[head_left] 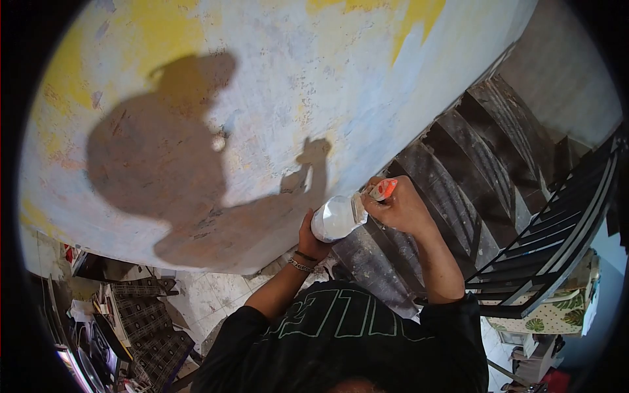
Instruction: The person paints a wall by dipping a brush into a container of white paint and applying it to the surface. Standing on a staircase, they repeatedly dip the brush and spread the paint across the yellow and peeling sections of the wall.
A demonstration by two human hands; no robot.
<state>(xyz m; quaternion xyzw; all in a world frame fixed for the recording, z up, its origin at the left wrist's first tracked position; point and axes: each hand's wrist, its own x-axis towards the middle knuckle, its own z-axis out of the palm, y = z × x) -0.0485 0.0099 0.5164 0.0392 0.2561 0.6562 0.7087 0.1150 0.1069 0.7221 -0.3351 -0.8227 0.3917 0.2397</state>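
My left hand [312, 237] is wrapped round the side of a container of white paint [333, 220], held up in front of my chest. In my right hand [401, 208] is a paintbrush [385, 190] with a red-orange handle end. Its head is at the container's right rim, and my fingers are closed round it. Beyond both hands rises a wall [262, 85] with patchy white, bluish and yellow paint, where my shadow falls.
Dark, dusty stairs [445, 177] climb to the right beside the wall. A black metal railing [544, 242] curves along their right side. At the lower left are a patterned cloth-covered piece [144, 321] and clutter; a leaf-print cover [557, 316] lies at the lower right.
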